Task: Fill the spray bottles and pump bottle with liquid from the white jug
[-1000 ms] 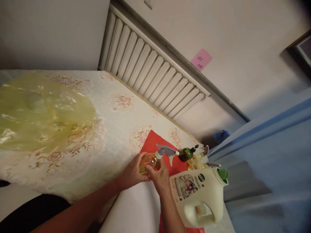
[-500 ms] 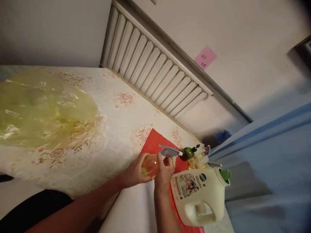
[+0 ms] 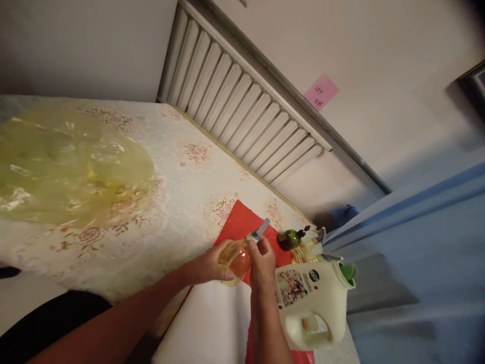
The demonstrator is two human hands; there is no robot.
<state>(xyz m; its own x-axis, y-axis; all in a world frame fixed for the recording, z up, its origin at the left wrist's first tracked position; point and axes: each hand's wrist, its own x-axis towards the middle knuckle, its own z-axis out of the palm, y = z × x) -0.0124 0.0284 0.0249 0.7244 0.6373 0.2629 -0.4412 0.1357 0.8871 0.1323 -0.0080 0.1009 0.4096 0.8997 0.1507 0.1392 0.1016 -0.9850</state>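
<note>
Over a red mat (image 3: 242,222) on the floral tablecloth (image 3: 182,187), the left hand (image 3: 206,265) cradles a clear spray bottle (image 3: 235,258) steady while the right hand (image 3: 262,264) pinches its grey trigger head (image 3: 259,231), beside a white detergent jug (image 3: 314,308)

Spray bottle (image 3: 235,259): a small, rounded bottle of clear plastic, holding a yellowish liquid that fills much of the body and glows orange-red where the red mat (image 3: 242,225) shows through. It is held above the near edge of that mat, tilted so that its neck points up and away toward the wall. The left hand (image 3: 206,265) cups the body from the near side; the right hand (image 3: 262,263) grips the neck. The grey spray head (image 3: 259,230) sits at the neck, its nozzle end slanting up and to the right. Whether the head is fully screwed on cannot be told.
</note>
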